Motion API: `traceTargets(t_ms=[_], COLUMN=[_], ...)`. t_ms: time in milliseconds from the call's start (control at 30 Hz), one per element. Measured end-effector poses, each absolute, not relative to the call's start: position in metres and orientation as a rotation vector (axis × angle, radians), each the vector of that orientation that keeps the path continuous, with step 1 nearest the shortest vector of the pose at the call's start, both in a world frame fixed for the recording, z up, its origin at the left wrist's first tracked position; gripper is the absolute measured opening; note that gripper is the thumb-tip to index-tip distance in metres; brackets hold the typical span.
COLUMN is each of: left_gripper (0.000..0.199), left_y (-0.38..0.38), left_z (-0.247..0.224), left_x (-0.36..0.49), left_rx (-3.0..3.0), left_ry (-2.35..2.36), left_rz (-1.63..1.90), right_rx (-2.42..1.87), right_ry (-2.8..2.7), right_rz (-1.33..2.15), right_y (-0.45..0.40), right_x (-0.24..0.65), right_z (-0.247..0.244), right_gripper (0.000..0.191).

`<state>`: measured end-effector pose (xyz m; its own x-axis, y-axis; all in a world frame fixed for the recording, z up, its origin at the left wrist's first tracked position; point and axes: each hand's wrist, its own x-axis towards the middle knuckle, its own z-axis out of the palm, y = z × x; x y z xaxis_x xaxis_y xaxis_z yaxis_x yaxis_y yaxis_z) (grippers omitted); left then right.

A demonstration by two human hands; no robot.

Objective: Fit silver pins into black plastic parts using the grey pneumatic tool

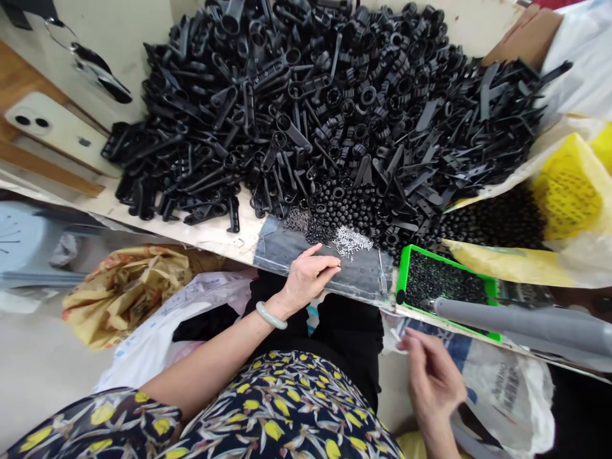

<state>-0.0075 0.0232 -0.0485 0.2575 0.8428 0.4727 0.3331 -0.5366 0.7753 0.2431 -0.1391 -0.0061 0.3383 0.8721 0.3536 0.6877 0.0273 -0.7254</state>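
Left fingers pinch together near silver pins; right fingers curl, their grip unclear.

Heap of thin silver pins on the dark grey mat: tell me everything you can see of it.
The heap of thin silver pins looks metallic, loose and low, its short pieces pointing many ways, with a few scattered at the near edge. It lies on the dark grey flat mat, just in front of the mound of glossy round black beads. The bare left hand is beside it, fingertips close by. The pins' ends are too small to make out.
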Motion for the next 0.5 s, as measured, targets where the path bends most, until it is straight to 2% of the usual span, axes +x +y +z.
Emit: traceTargets(t_ms=[33, 67, 100, 167, 233, 267, 367, 400, 500], left_gripper=[0.006, 0.007, 0.008, 0.009, 0.009, 0.010, 0.010, 0.009, 0.007], left_y=[0.024, 0.024, 0.024, 0.025, 0.025, 0.025, 0.025, 0.025, 0.026], left_z=[-0.050, -0.051, -0.053, -0.056, -0.057, -0.058, -0.057, -0.057, -0.055], left_x=[-0.007, -0.008, -0.008, -0.008, -0.008, -0.008, -0.009, -0.009, -0.009], left_rx=[2.010, 2.022, 2.031, 2.046, 2.054, 2.053, 2.039, 2.031, 2.006], left_ry=[1.066, 1.067, 1.067, 1.054, 1.033, 1.027, 1.021, 1.022, 1.023], left_rz=[1.250, 1.251, 1.251, 1.256, 1.275, 1.284, 1.286, 1.277, 1.246], right_rx=[-1.745, -1.723, -1.674, -1.559, -1.452, -1.392, -1.289, -1.251, -1.102], right_ry=[-1.210, -1.068, -1.018, -1.115, -1.192, -1.192, -1.133, -1.108, -1.050], right_rz=[0.194, 0.138, 0.138, 0.254, 0.434, 0.509, 0.608, 0.621, 0.641], right_y=[-0.145, -0.145, -0.141, -0.120, -0.092, -0.079, -0.046, -0.038, -0.016], right_x=[0.255, 0.266, 0.277, 0.291, 0.293, 0.289, 0.260, 0.247, 0.206], right_z=[-0.006, -0.005, -0.003, 0.007, 0.020, 0.026, 0.040, 0.043, 0.045], right_gripper=[0.009, 0.016, 0.029, 0.067, 0.088, 0.084, 0.037, 0.029, 0.027])
